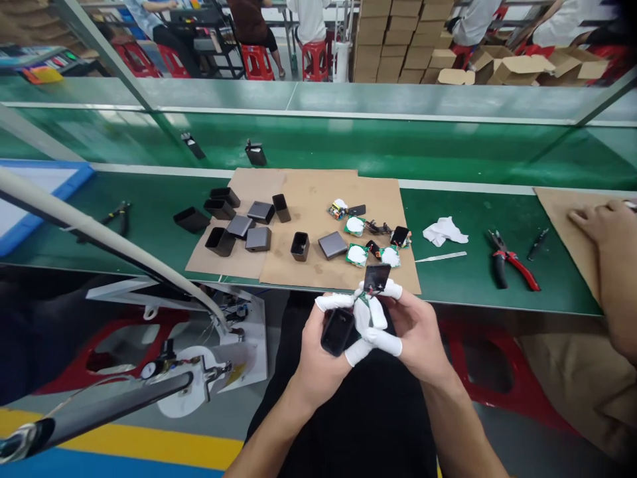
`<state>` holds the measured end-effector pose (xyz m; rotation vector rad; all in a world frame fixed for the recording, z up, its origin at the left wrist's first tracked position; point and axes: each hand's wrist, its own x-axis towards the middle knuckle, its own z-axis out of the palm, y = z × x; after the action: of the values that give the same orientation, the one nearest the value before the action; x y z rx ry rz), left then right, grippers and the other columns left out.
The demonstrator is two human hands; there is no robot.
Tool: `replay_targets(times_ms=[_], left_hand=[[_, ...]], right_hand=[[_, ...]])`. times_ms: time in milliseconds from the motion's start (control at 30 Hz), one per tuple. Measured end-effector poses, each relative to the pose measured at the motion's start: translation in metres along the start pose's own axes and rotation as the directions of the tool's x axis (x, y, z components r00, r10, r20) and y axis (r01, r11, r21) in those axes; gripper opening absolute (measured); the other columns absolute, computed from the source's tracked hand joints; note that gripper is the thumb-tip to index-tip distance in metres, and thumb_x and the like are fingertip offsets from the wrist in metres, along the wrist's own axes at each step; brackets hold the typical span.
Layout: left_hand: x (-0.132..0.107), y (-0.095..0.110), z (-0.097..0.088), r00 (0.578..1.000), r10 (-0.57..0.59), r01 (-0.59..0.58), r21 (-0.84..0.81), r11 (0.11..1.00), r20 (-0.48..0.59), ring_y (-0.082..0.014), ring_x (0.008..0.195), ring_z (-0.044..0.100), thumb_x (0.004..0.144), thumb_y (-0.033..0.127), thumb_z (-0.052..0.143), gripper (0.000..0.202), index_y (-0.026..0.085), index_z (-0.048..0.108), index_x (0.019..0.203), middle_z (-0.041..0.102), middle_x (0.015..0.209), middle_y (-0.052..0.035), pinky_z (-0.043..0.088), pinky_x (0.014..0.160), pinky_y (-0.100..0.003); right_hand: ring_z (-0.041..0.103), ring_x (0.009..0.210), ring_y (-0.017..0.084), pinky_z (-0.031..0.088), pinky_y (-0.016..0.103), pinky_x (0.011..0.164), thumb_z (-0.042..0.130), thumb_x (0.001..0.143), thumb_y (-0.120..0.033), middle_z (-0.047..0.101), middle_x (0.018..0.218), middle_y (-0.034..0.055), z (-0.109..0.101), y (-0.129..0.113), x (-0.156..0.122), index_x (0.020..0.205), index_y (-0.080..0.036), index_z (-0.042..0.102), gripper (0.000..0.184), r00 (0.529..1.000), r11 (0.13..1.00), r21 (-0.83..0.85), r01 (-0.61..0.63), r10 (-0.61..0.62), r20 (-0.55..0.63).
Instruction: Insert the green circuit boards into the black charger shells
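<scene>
Black plastic fills the person's left hand (318,352): its fingers, tipped with white cots, are closed around a small black housing (337,330) whose open mouth faces up. The right hand (418,332) is closed in a pinch on a circuit board (362,309) with a dark square part standing above it, held touching the housing's upper rim. Both hands hang in the air just off the near edge of the green bench (458,279), over the lap, so nothing supports the two pieces but the fingers. That is the likely weak point: the cots may grip the smooth plastic poorly, and a slip here would drop the board to the floor rather than onto the bench. The board also looks tilted against the housing, and pushing it askew could jam it or strain the thin wires that seem to run from it. On the cardboard sheet (308,199), empty housings (239,229) crowd the left edge and more boards (355,226) lie toward the right edge. Further right on the bench rest a white cloth (444,231) and red-handled pliers (512,259). A co-worker's hand (602,222) lies flat on another cardboard piece at the far right, well apart.
</scene>
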<state>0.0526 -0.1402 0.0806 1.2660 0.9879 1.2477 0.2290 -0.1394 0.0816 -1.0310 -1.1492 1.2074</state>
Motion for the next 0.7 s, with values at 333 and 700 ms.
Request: replay_targets(times_ms=[333, 700], left_hand=[[-0.008, 0.022, -0.013, 0.992, -0.111, 0.102, 0.137, 0.985, 0.065, -0.0255, 0.122, 0.068, 0.092, 0.026, 0.084, 0.051, 0.029, 0.05, 0.13, 0.064, 0.125, -0.0074, 0.056, 0.11, -0.045], [-0.013, 0.026, -0.011, 0.996, -0.02, 0.005, 0.17, 0.985, 0.088, -0.0287, 0.129, 0.065, 0.083, 0.01, 0.088, 0.068, 0.032, 0.038, 0.122, 0.06, 0.133, -0.0104, 0.058, 0.107, -0.045]], right_hand=[[0.08, 0.112, 0.035, 0.069, 0.052, 0.094, 0.103, 0.073, -0.039, 0.081, 0.123, 0.0135, -0.012, -0.02, -0.017, 0.124, -0.028, 0.079, 0.057, 0.932, 0.988, 0.026, 0.154, -0.136, -0.335], [0.081, 0.093, 0.033, 0.073, 0.051, 0.078, 0.104, 0.072, -0.042, 0.081, 0.108, 0.0119, 0.014, -0.044, -0.028, 0.128, -0.027, 0.082, 0.062, 0.963, 0.969, -0.052, 0.243, -0.247, -0.111]])
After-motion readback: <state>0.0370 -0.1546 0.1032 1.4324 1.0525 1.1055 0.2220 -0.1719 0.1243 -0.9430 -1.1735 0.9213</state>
